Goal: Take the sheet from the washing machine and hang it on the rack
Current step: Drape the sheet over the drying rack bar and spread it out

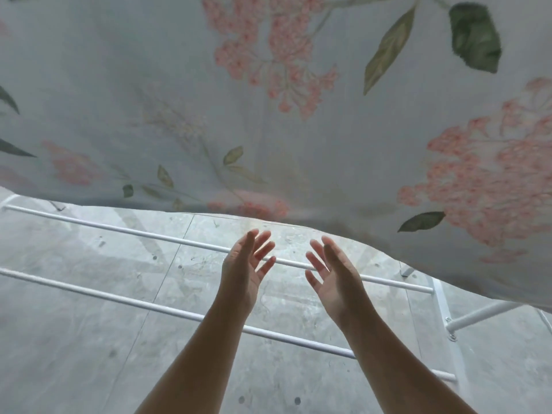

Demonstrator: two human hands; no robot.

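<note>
Sheet [298, 144], one: thin, pale blue-grey cloth printed with pink flower clusters and green leaves. It is spread wide across the upper view over the far part of the rack, its near hem a loose wavy line. Whether it rests on a rod cannot be told.

Rack [119, 231], one: white metal, with two long round rails showing bare, a side bar and a slanted brace at the right.

Left hand [245, 270] and right hand [331, 273], two: both wide open, fingers spread, palms facing each other, holding nothing, just below the hem.

Floor [74, 339]: grey mottled stone-like slabs with thin joints.
</note>
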